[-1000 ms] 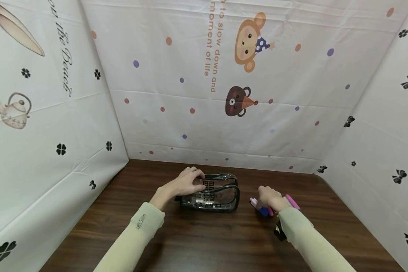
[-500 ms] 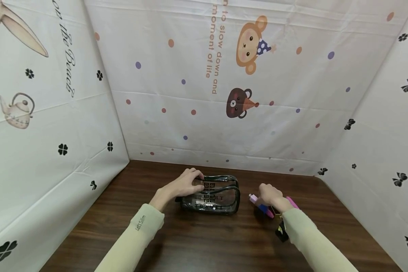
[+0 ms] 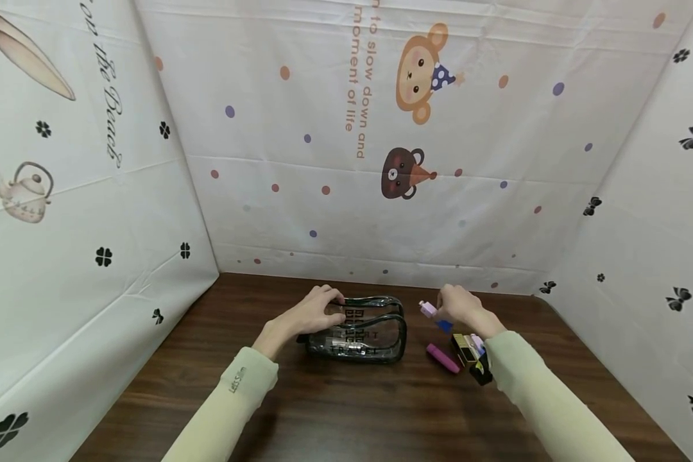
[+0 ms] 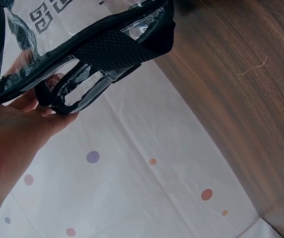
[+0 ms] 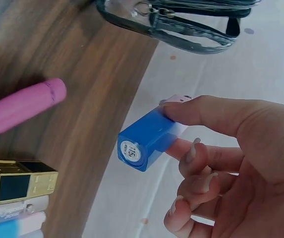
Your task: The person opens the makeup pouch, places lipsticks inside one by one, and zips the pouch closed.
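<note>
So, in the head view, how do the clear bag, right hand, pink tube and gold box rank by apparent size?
1. Clear bag
2. Right hand
3. Pink tube and gold box, too close to rank: the tube looks longer, the box wider

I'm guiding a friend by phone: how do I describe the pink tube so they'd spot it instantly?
On the brown table, find the clear, black-edged pouch the left hand grips. To its right in the head view, next to the gold-and-black case, lies the pink tube. It is rounded and pink from end to end, unlike the boxy case.
</note>
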Motion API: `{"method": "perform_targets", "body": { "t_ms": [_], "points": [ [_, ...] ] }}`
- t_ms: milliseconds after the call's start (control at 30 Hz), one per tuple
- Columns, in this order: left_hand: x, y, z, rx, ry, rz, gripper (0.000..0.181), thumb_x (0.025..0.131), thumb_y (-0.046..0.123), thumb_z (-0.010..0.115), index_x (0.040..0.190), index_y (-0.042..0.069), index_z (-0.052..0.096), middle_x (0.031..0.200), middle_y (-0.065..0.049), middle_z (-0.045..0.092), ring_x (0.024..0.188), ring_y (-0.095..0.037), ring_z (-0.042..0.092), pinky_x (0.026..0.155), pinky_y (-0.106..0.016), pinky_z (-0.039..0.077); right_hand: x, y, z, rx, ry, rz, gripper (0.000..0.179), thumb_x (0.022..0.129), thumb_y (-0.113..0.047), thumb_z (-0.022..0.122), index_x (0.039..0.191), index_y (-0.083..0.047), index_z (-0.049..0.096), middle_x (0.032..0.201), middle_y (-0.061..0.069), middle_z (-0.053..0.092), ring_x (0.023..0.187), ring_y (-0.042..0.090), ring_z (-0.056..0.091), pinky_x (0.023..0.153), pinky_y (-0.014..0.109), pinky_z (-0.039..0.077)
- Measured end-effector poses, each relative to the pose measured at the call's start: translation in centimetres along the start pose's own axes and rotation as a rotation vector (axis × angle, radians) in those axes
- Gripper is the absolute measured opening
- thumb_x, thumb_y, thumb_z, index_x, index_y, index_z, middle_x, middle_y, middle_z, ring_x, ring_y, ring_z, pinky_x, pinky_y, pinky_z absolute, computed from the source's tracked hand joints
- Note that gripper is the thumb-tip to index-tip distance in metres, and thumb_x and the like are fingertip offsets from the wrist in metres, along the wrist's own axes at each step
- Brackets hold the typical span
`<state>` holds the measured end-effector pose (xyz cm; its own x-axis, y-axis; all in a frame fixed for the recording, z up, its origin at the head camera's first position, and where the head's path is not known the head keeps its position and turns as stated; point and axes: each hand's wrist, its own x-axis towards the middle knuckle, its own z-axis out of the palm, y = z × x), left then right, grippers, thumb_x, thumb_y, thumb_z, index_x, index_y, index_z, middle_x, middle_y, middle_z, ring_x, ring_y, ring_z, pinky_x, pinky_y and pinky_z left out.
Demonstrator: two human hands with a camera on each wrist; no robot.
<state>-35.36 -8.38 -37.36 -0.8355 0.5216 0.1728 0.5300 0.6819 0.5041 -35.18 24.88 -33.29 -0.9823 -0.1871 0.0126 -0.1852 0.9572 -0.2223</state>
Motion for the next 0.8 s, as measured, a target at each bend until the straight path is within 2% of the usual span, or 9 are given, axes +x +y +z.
{"method": "perform_targets", "body": {
  "t_ms": [133,433,800],
  "points": [
    [0.0,0.0,-0.1,-0.003,0.002,0.003,0.034,0.094,0.033,0.058,0.123,0.016,0.057,0.132,-0.007,0.049,0.127,-0.028,0.041,0.101,-0.048,0.039,0.1,-0.8,-0.8,0.005,0.007,-0.028,0.018,0.08,-0.018,0.07,0.066,-0.01,0.064,0.06,0.0,0.062,0.054,0.012,0.051,0.049,0.026,0.038],
    [-0.1,0.2,0.0,-0.003,0.002,0.001,0.034,0.094,0.033,0.058,0.123,0.016,0.057,0.132,-0.007,0.049,0.126,-0.028,0.041,0.1,-0.048,0.039,0.2,-3.4,-2.2,0.032,0.027,-0.133,0.02,0.082,-0.018,0.072,0.066,-0.011,0.064,0.057,-0.003,0.053,0.052,0.011,0.042,0.05,0.026,0.034],
    [-0.1,0.0,0.0,0.018,-0.005,0.023,0.035,0.094,0.034,0.058,0.123,0.016,0.057,0.131,-0.007,0.05,0.125,-0.028,0.042,0.099,-0.048,0.039,0.5,-6.4,-3.0,-0.006,0.054,-0.239,0.014,0.08,-0.018,0.073,0.071,-0.01,0.067,0.065,0.0,0.06,0.057,0.012,0.047,0.054,0.026,0.038]
  ]
}}
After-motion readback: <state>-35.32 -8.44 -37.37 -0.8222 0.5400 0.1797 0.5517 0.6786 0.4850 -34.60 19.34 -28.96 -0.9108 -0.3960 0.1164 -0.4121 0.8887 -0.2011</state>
